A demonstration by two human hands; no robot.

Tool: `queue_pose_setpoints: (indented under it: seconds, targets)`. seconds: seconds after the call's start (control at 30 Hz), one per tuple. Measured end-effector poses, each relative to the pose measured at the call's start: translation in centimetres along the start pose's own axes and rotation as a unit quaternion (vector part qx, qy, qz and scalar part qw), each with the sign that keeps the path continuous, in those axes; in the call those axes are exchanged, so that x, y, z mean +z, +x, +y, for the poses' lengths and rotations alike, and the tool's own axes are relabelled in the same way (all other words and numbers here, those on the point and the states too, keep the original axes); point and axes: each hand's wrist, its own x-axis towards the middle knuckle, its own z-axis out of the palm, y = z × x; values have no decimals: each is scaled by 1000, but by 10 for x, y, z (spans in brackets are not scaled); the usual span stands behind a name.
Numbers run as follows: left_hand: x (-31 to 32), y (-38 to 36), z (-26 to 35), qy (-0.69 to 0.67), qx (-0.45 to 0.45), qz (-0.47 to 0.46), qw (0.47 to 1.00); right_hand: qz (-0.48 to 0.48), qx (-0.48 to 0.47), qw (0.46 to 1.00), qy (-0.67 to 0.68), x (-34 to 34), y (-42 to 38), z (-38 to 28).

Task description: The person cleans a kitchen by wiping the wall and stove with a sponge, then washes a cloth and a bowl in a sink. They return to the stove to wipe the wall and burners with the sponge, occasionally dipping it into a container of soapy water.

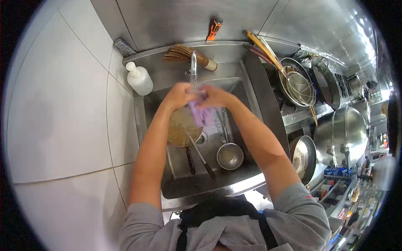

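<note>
A purple cloth (202,115) hangs from between my two hands, under the metal faucet (193,69) of the steel sink (247,83). My left hand (179,96) is closed on the cloth's upper part from the left. From the right, my right hand (214,97) grips it too; its fingers are smeared by motion. Below the cloth a round pan (179,127) with a dark handle holds cloudy liquid, and a long-handled utensil (201,157) rests across it. Right of the drain lies a steel ladle (230,156) with a round bowl.
On the sink's back ledge are a bamboo brush (184,53) and a white pump bottle (140,79). An orange-and-black tool (215,28) stands by the wall. To the right are a wire strainer (300,88), pans and a large steel pot (343,136). White tiles line the left.
</note>
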Motion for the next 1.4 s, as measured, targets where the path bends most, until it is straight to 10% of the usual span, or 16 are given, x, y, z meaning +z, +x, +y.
queue_pose_setpoints:
  seconds: [0.17, 0.27, 0.37, 0.57, 0.77, 0.87, 0.93, 1.07, 1.17, 1.23, 1.37, 1.4]
  targets:
    - [29, 4, -12, -31, 127, 27, 991, -62, 126, 990, 32, -36, -15, -23]
    - [22, 5, -39, 139, 9, -29, 990, 9, 141, 988, 70, -40, -23, -4]
    - [18, 17, -28, 82, 55, 24, 995, 29, 12, 997, 65, -6, -21, 18]
    - [21, 0, 28, 175, 85, 75, 978, 122, 41, 989, 71, 52, 1, 25]
    - [-15, -90, 22, -122, 25, 226, 966, 187, 30, 974, 129, 61, 34, 11]
    - [16, -82, -64, -210, -85, 297, 928, 272, 65, 858, 430, 68, 55, 4]
    - [55, -58, -102, 16, 92, 435, 896, 169, 108, 777, 597, 56, 39, -37]
    - [69, -25, -39, -21, 104, 452, 886, 63, 81, 785, 611, 56, 24, -37]
    - [63, -11, -14, -262, 21, 387, 884, 130, 71, 740, 656, 38, -3, -22]
    - [70, -3, 5, -550, 51, 378, 744, 55, 79, 753, 650, 60, -13, 37]
    - [85, 3, -7, -465, 108, 367, 798, 68, 78, 596, 796, 59, -34, -18]
    - [90, -6, -3, -263, 147, 417, 857, 65, 100, 584, 803, 53, -22, -19]
